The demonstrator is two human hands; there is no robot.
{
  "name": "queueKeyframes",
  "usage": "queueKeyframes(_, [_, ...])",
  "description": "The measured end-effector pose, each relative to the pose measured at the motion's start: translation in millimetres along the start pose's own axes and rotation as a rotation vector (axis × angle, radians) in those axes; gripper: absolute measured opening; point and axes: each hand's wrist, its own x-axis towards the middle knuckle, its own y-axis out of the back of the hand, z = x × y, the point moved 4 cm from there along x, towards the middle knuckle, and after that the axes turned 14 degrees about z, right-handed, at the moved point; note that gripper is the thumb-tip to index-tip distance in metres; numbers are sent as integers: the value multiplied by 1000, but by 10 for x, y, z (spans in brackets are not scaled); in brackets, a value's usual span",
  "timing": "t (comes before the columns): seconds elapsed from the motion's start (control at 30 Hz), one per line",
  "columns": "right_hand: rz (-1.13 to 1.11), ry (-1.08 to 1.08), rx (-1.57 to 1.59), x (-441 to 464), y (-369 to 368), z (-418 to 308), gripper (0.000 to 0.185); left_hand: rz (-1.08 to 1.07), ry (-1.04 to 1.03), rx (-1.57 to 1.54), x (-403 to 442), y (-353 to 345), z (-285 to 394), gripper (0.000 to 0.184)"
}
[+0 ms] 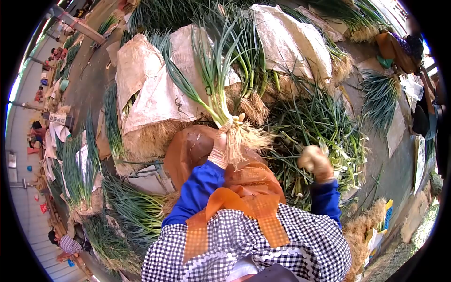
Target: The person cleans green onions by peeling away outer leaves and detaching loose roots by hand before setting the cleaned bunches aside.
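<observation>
My left hand [219, 149] is wrapped round a bunch of green onions [218, 101] just above the roots. The green leaves point up and away from me, and the straw-coloured roots [246, 140] hang out to the right of the hand. Off to the right, my right hand [317, 163] is closed like a fist, slightly blurred; whatever it may hold is hidden. Beneath and beyond it spreads a loose heap of green leaves and stalks [314, 122]. An orange-brown plastic apron [253, 176] covers my lap, under the held bunch.
Bundled green onions lie under pale sacks [145, 89] in front of me, roots facing my way. More bundles [136, 202] lie at my left, and another [378, 101] at far right. Cut roots [364, 230] are piled at lower right. Other people [68, 244] sit along the left.
</observation>
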Motion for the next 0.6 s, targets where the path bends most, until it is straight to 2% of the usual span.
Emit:
queueKeyframes(0.03, [243, -9, -185, -76, 273, -206, 28, 21, 33, -56, 52, 87, 12, 17])
queueKeyframes(0.07, [368, -105, -467, -55, 425, -259, 27, 21, 32, -59, 34, 99, 3, 17])
queueKeyframes(0.1, [365, -101, -474, 12, 405, -201, 27, -2, 50, -15, 32, 83, -22, 17])
queueKeyframes(0.13, [409, 64, -609, 109, 336, -127, 16, -25, 66, 31, 40, 61, -43, 17])
queueKeyframes(0.17, [457, 222, -738, 176, 81, -73, 13, -9, 56, 54, 42, 52, -71, 16])
queueKeyframes(0.2, [498, 392, -866, 257, -189, -76, 22, -27, 45, 61, 45, 42, -112, 17])
queueKeyframes(0.27, [267, 879, -933, 340, -1098, -270, 27, 7, 34, 22, 28, 24, -219, 20])
queueKeyframes(0.33, [156, 896, -807, 567, -1419, -139, 34, 26, 108, 3, 21, 74, -266, 21])
queueKeyframes(0.4, [54, 690, -630, 644, -1270, 186, 23, -14, 97, 77, -8, 104, -219, 21])
queueKeyframes(0.43, [-13, 634, -701, 626, -1118, 232, 13, 7, 87, 47, -28, 150, -205, 21])
queueKeyframes(0.5, [-178, 392, -707, 433, -858, 83, 6, 36, 104, 46, 18, 298, -167, 19])
queueKeyframes(0.57, [-184, 88, -825, 283, -321, 115, 4, 52, 112, 45, 21, 324, -130, 18])
queueKeyframes(0.6, [-105, -102, -1271, 312, 199, 370, 12, 9, 134, 45, -10, 267, -130, 17])
